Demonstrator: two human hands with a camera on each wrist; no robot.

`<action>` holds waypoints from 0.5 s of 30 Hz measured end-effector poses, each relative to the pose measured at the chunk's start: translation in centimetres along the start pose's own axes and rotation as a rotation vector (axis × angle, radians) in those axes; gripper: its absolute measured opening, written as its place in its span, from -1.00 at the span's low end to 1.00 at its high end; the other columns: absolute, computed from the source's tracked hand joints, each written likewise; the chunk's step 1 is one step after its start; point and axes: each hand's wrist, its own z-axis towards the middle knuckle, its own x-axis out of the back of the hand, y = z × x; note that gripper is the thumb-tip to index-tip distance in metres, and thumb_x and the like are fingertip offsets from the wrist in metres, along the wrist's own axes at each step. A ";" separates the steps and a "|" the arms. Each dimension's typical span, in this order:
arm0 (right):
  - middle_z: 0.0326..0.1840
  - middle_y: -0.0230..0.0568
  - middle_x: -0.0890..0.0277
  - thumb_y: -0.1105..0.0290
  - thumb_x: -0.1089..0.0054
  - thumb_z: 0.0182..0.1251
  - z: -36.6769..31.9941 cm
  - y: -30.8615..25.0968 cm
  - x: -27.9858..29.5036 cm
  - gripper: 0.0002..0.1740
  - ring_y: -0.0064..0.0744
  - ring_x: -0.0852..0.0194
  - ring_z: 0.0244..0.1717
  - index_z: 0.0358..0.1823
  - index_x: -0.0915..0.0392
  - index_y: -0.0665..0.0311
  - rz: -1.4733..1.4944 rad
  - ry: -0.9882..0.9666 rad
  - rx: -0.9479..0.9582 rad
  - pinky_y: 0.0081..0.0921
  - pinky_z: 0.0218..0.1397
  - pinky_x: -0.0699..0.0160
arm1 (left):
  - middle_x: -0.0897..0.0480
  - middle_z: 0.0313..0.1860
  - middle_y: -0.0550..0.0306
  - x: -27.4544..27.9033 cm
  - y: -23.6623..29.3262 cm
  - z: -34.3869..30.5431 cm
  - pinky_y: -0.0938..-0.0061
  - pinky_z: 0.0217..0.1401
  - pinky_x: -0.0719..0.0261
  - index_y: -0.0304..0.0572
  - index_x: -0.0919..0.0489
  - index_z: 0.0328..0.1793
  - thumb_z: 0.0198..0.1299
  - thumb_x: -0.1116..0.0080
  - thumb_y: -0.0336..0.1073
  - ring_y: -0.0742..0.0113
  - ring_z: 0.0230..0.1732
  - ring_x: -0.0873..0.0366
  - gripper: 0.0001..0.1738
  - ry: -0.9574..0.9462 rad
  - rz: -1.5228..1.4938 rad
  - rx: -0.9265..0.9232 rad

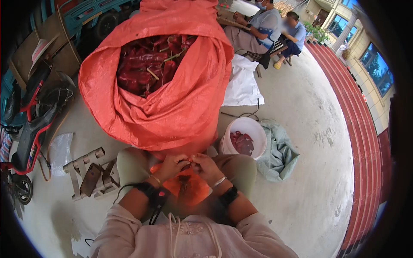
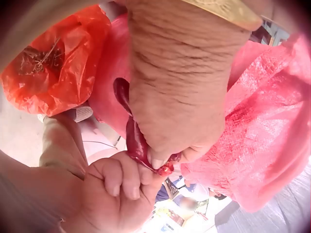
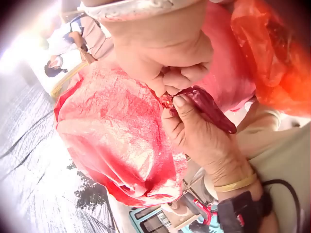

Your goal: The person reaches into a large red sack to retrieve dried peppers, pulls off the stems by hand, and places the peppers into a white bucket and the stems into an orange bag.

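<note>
My left hand (image 1: 172, 168) holds a dark red chili pepper (image 3: 210, 108), thumb laid along its side near the end. Against that same end are the curled fingers of my right hand (image 1: 207, 169), pinching where the flesh looks torn and pale bits show in the left wrist view. Both hands meet between my knees, above an orange plastic bag (image 1: 195, 193) with dry stems (image 2: 41, 59) in it. In front stands a big red woven sack (image 1: 172, 120), rolled open and full of red chili peppers (image 1: 144, 64).
A white bucket (image 1: 260, 139) with red pieces inside stands right of my knee, beside a grey-green cloth sack (image 1: 277, 155). At left are a folding stool (image 1: 81, 170) with a phone (image 1: 90, 179) on it and a red scooter (image 1: 34, 124). Two people sit at the back right.
</note>
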 end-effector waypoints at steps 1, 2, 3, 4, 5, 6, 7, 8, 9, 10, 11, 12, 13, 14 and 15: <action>-0.67 -0.44 -0.31 0.32 -0.07 0.23 -0.1 -0.2 -0.4 -0.85 -0.66 -0.15 -0.70 -0.46 -0.44 0.19 0.066 -0.013 -0.030 -0.72 -0.69 -0.07 | -0.53 -0.49 0.34 0.3 0.9 0.3 0.66 -0.38 -0.42 -0.26 -0.53 -0.29 0.13 -0.07 -0.42 0.60 -0.45 -0.42 -0.93 -0.012 0.101 -0.043; -0.67 -0.45 -0.31 0.33 -0.07 0.24 0.1 -0.4 -0.6 -0.85 -0.67 -0.15 -0.70 -0.46 -0.44 0.20 0.116 0.021 -0.021 -0.73 -0.68 -0.07 | -0.54 -0.48 0.32 0.4 0.7 0.6 0.66 -0.39 -0.42 -0.27 -0.53 -0.29 0.14 -0.07 -0.42 0.59 -0.46 -0.42 -0.92 0.023 0.143 -0.075; -0.67 -0.46 -0.30 0.34 -0.06 0.24 0.0 0.1 -0.8 -0.85 -0.68 -0.15 -0.70 -0.46 -0.44 0.21 0.170 0.062 -0.017 -0.75 -0.67 -0.08 | -0.54 -0.48 0.29 0.1 0.2 0.3 0.65 -0.40 -0.41 -0.28 -0.53 -0.28 0.14 -0.06 -0.42 0.59 -0.46 -0.43 -0.92 0.052 0.185 -0.100; -0.66 -0.46 -0.31 0.36 -0.06 0.24 -0.3 0.4 -1.3 -0.86 -0.70 -0.14 -0.69 -0.46 -0.45 0.21 0.137 0.102 0.046 -0.75 -0.66 -0.07 | -0.55 -0.47 0.28 0.0 0.0 0.3 0.65 -0.41 -0.41 -0.28 -0.53 -0.27 0.14 -0.06 -0.42 0.59 -0.46 -0.43 -0.91 0.020 0.029 0.006; -0.66 -0.46 -0.32 0.38 -0.05 0.25 -0.1 0.4 -1.6 -0.87 -0.71 -0.13 -0.69 -0.46 -0.45 0.22 0.096 0.135 0.123 -0.76 -0.65 -0.07 | -0.55 -0.46 0.27 0.1 -0.1 0.7 0.65 -0.43 -0.41 -0.29 -0.53 -0.27 0.14 -0.06 -0.42 0.59 -0.47 -0.43 -0.91 -0.006 -0.125 0.093; -0.65 -0.47 -0.32 0.39 -0.05 0.24 0.2 0.7 -1.6 -0.88 -0.72 -0.12 -0.68 -0.45 -0.45 0.21 -0.011 0.141 0.200 -0.76 -0.64 -0.06 | -0.53 -0.49 0.27 -0.1 0.6 0.6 0.66 -0.44 -0.40 -0.30 -0.53 -0.28 0.14 -0.05 -0.44 0.60 -0.48 -0.41 -0.91 0.023 -0.207 0.169; -0.64 -0.47 -0.33 0.41 -0.05 0.24 0.4 0.7 -1.4 -0.88 -0.73 -0.11 -0.67 -0.45 -0.46 0.21 -0.121 0.148 0.286 -0.77 -0.63 -0.06 | -0.52 -0.52 0.28 -0.3 1.9 0.6 0.68 -0.45 -0.40 -0.31 -0.54 -0.30 0.14 -0.04 -0.46 0.61 -0.49 -0.40 -0.92 0.049 -0.290 0.238; -0.64 -0.48 -0.34 0.42 -0.05 0.24 0.6 0.6 -1.3 -0.89 -0.74 -0.11 -0.66 -0.45 -0.46 0.21 -0.235 0.156 0.376 -0.77 -0.62 -0.06 | -0.50 -0.54 0.29 -0.3 2.6 0.8 0.69 -0.47 -0.40 -0.32 -0.54 -0.31 0.14 -0.04 -0.48 0.63 -0.51 -0.38 -0.92 0.074 -0.376 0.300; -0.64 -0.49 -0.32 0.41 -0.03 0.25 0.6 0.5 -1.4 -0.87 -0.73 -0.13 -0.65 -0.46 -0.45 0.21 -0.286 0.147 0.390 -0.75 -0.61 -0.09 | -0.50 -0.54 0.29 -0.3 2.4 0.9 0.69 -0.46 -0.40 -0.32 -0.54 -0.32 0.14 -0.04 -0.48 0.63 -0.50 -0.38 -0.92 0.068 -0.398 0.310; -0.64 -0.50 -0.30 0.40 -0.02 0.26 0.4 0.2 -1.6 -0.86 -0.72 -0.15 -0.64 -0.47 -0.44 0.21 -0.336 0.141 0.405 -0.73 -0.61 -0.12 | -0.50 -0.53 0.29 -0.3 2.0 1.0 0.70 -0.46 -0.41 -0.32 -0.55 -0.33 0.14 -0.05 -0.48 0.63 -0.50 -0.38 -0.92 0.060 -0.421 0.321; -0.64 -0.51 -0.27 0.40 -0.01 0.27 0.3 0.1 -1.7 -0.85 -0.72 -0.17 -0.63 -0.48 -0.43 0.20 -0.387 0.136 0.418 -0.71 -0.60 -0.14 | -0.50 -0.52 0.29 -0.3 1.7 1.0 0.70 -0.46 -0.41 -0.33 -0.55 -0.33 0.14 -0.05 -0.48 0.64 -0.50 -0.39 -0.92 0.052 -0.445 0.332; -0.64 -0.46 -0.30 0.42 -0.03 0.23 0.3 0.2 -1.8 -0.87 -0.68 -0.21 -0.62 -0.48 -0.43 0.22 -0.561 0.170 0.562 -0.67 -0.59 -0.19 | -0.51 -0.52 0.28 -0.2 1.7 1.1 0.70 -0.46 -0.42 -0.33 -0.55 -0.34 0.12 -0.06 -0.48 0.63 -0.50 -0.39 -0.93 0.038 -0.378 0.318; -0.64 -0.41 -0.33 0.44 -0.05 0.20 0.4 0.4 -1.9 -0.90 -0.65 -0.25 -0.62 -0.47 -0.44 0.24 -0.736 0.201 0.705 -0.63 -0.58 -0.24 | -0.51 -0.52 0.28 0.0 1.9 1.1 0.69 -0.46 -0.42 -0.34 -0.55 -0.34 0.11 -0.07 -0.48 0.63 -0.51 -0.40 -0.93 0.026 -0.313 0.303; -0.63 -0.36 -0.35 0.46 -0.08 0.16 0.4 0.5 -2.0 -0.93 -0.62 -0.28 -0.61 -0.47 -0.44 0.25 -0.912 0.228 0.847 -0.59 -0.56 -0.29 | -0.52 -0.53 0.27 0.2 1.9 1.1 0.69 -0.46 -0.42 -0.34 -0.55 -0.35 0.10 -0.09 -0.48 0.62 -0.51 -0.40 -0.94 0.015 -0.248 0.288; -0.62 -0.31 -0.36 0.46 -0.09 0.13 0.3 0.3 -2.3 -0.93 -0.54 -0.32 -0.59 -0.48 -0.43 0.25 -1.162 0.257 0.981 -0.54 -0.54 -0.32 | -0.52 -0.53 0.26 0.2 1.4 1.1 0.68 -0.48 -0.42 -0.35 -0.55 -0.36 0.08 -0.10 -0.48 0.61 -0.52 -0.41 -0.94 0.022 -0.262 0.279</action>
